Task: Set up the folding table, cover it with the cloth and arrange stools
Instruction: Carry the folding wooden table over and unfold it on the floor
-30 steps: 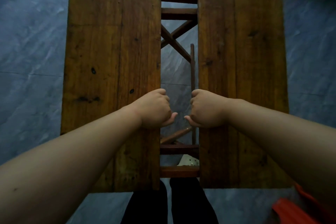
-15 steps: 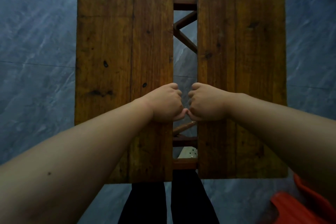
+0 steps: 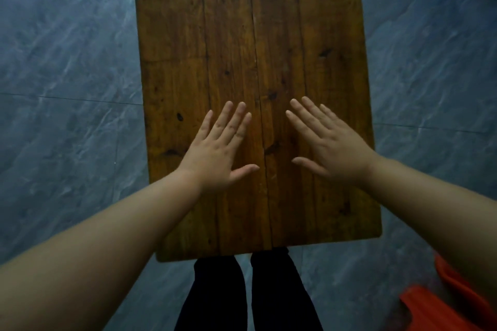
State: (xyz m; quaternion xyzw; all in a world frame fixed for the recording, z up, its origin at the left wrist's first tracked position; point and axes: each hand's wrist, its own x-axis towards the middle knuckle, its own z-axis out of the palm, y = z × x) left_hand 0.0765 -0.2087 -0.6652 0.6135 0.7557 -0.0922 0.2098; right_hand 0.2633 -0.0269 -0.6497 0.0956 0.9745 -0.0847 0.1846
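The wooden folding table [image 3: 242,35] stands on the floor below me, its two brown plank halves closed together with only a thin seam down the middle. The right half sits a little further forward than the left. My left hand [image 3: 220,148] is spread flat, palm down, over the left half beside the seam. My right hand [image 3: 328,142] is spread the same way over the right half. Neither hand holds anything. No cloth is on the table. The legs and frame are hidden under the top.
Grey marbled floor tiles [image 3: 67,62] surround the table on all sides. An orange-red plastic object [image 3: 454,303], cut off by the frame, lies at the lower right. My dark trouser legs [image 3: 250,295] stand right against the table's near edge.
The gap between the two table halves has closed, hiding the cross-braced frame. Both hands let go of the inner edges and opened flat above the top.
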